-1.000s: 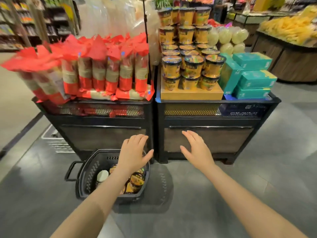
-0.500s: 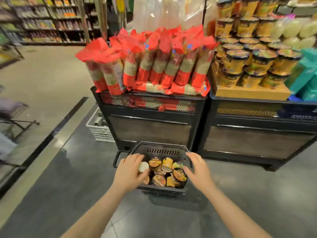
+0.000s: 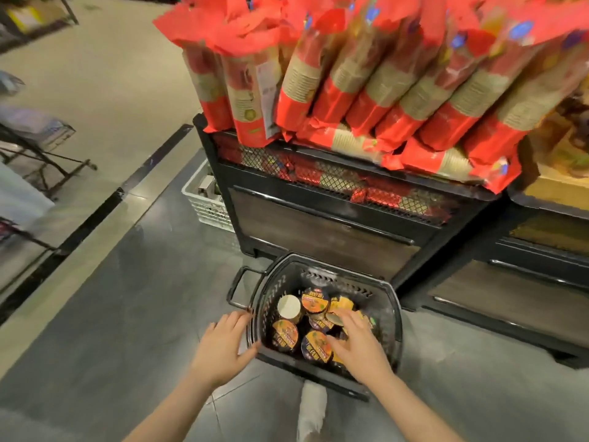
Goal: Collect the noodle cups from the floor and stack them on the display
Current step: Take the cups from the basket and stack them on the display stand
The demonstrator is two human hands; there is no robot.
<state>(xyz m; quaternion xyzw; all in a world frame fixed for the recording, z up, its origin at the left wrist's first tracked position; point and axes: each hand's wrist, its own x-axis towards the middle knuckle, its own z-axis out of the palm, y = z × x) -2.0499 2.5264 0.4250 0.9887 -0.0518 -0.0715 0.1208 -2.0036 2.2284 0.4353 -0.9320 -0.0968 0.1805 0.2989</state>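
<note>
A black shopping basket (image 3: 387,306) stands on the dark floor in front of the display stand. Several noodle cups (image 3: 314,301) with orange and yellow lids lie jumbled inside it; one shows its pale bottom (image 3: 288,307). My left hand (image 3: 224,344) rests with straight fingers against the basket's left rim. Inside the basket, my right hand (image 3: 355,339) reaches over the cups with fingers spread, touching the yellow-lidded ones; no cup is gripped. The noodle cup display is almost out of view at the right edge.
A black display stand (image 3: 318,231) loaded with red and tan bags (image 3: 366,90) rises right behind the basket. A white crate (image 3: 207,205) sits at its left side. A second stand (image 3: 526,282) adjoins on the right. Metal frames stand at far left.
The view has dropped and closed in on the basket. My right hand moved from the basket's right rim in over the cups. My left hand shifted out to the left rim.
</note>
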